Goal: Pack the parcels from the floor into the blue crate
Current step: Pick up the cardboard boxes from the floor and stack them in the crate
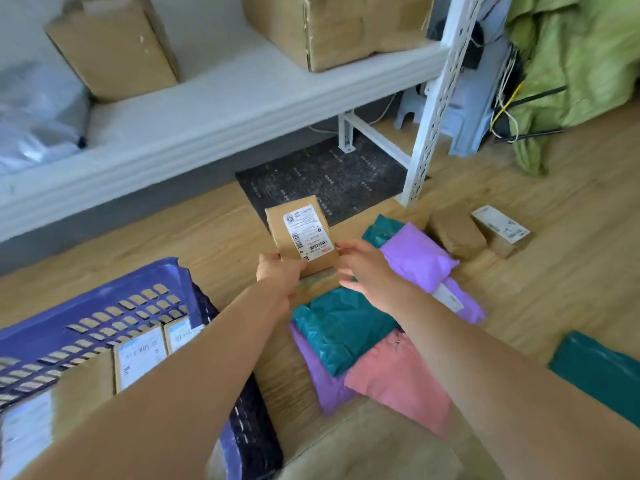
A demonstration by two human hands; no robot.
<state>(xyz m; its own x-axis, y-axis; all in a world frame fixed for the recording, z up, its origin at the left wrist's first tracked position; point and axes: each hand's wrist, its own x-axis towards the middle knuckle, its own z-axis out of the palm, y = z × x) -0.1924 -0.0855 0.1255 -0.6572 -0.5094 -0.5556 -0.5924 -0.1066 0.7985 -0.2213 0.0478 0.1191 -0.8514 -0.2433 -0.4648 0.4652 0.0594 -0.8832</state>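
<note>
Left grip (pixel 277 275): fingers curled round the lower left corner of the cardboard parcel (pixel 301 237), held upright above the floor (pixel 571 271). Right grip (pixel 363 268): fingers fairly straight, spread, thumb touching the parcel's lower right edge.

Bare floor lies right of the pile; the shelf post (pixel 436 109) stands just behind.

Parcel label (pixel 306 233): white, QR code and barcodes, text too small to read.

Blue crate (pixel 104 292), at left, holds labelled cardboard boxes (pixel 140 355). The teal mailer (pixel 343 327), purple mailer (pixel 415 258) and pink mailer (pixel 398 379) lie overlapping on the floor.
</note>
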